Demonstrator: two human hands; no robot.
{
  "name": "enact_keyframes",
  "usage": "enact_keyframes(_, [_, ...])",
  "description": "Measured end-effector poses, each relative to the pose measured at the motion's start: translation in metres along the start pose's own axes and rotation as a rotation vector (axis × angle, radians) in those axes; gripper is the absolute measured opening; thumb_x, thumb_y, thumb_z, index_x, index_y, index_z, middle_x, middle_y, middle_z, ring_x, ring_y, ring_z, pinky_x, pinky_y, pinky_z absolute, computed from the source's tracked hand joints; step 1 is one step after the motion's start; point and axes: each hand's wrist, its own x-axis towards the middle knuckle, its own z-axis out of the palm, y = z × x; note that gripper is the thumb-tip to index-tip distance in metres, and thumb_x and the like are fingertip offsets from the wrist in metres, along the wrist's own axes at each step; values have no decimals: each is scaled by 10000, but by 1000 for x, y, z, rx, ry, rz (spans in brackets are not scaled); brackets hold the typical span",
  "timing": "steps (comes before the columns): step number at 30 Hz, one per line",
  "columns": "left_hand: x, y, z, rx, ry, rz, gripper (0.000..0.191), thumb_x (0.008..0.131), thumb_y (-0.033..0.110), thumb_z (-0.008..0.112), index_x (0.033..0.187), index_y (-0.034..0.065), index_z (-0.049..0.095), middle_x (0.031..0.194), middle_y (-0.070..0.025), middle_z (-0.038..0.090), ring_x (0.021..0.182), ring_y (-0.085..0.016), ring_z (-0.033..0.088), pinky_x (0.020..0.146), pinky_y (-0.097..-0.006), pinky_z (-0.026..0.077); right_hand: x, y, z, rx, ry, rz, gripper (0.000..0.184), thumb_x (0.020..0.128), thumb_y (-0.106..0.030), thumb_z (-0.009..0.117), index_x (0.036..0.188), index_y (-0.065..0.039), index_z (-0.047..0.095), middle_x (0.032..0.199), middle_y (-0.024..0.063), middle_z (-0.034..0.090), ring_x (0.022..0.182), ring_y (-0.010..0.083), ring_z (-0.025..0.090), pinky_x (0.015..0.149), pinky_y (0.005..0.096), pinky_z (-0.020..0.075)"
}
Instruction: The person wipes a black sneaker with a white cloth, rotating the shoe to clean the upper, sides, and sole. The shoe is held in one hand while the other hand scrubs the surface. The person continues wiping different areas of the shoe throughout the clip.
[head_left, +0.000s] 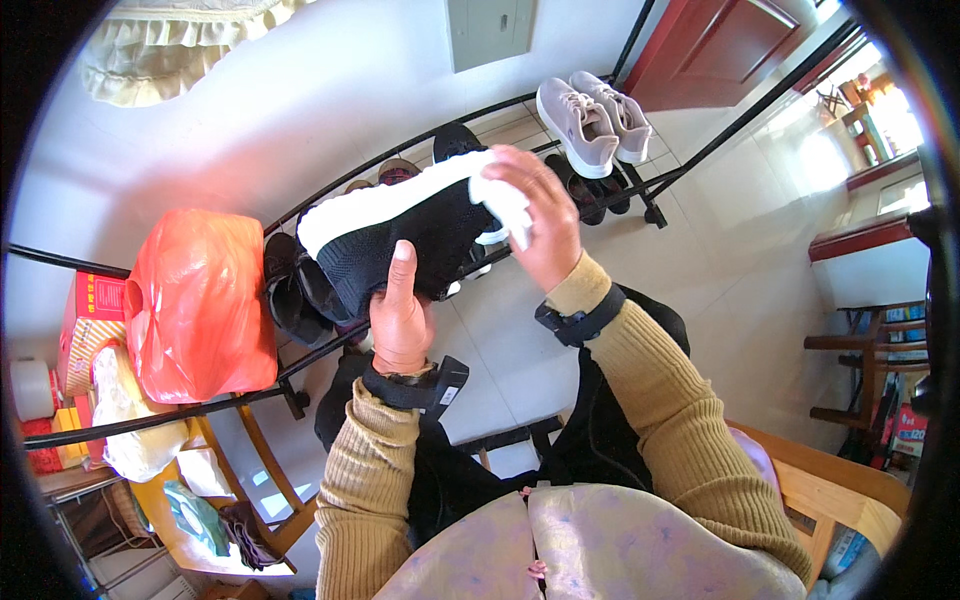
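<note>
A black knit sneaker with a thick white sole (405, 232) is held on its side above a black metal shoe rack (330, 346). My left hand (401, 322) grips the sneaker from below, thumb up along the knit upper. My right hand (540, 214) holds a white wipe or tissue (504, 201) against the white sole at the shoe's right end; the hand is slightly blurred. Fingers of my left hand are partly hidden under the shoe. Behind it, more dark shoes (289, 292) stand on the rack.
A red plastic bag (202, 307) sits on the rack at left. Light grey sneakers (589, 124) stand at its right end, with dark shoes (581, 187) lower down. A wooden chair (832, 480) is at lower right, a red door (712, 52) at upper right.
</note>
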Motion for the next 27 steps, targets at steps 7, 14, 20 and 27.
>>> enact_keyframes(7, [-9,-21,4,19,-22,46,751,716,-134,554,1419,81,397,786,-166,608,596,-305,577,626,-302,503,-4,15,-6,186,145,607,266,978,-133,506,1204,-29,602,1113,90,657,983,154,590,884,279,450])
enact_keyframes(14, [-1,2,-10,125,-144,1,615,784,-73,591,1372,53,463,895,-131,649,653,-284,600,660,-296,497,-8,3,10,241,155,364,370,827,104,564,1175,-21,575,1232,105,603,1110,194,592,946,292,452])
enact_keyframes(20, [9,35,4,-669,-57,-666,411,924,309,644,1188,-4,613,1078,-36,641,925,-122,555,862,-259,441,-8,-3,11,120,39,142,480,725,105,645,1168,-74,597,1256,114,586,1120,289,593,932,348,489])
enact_keyframes(27, [16,42,8,-579,-176,-538,459,929,366,621,1146,-38,623,1118,-81,648,1018,-148,561,912,-273,427,-8,-19,14,223,-51,31,404,731,51,675,1119,-53,639,1197,127,630,1074,281,630,917,348,503])
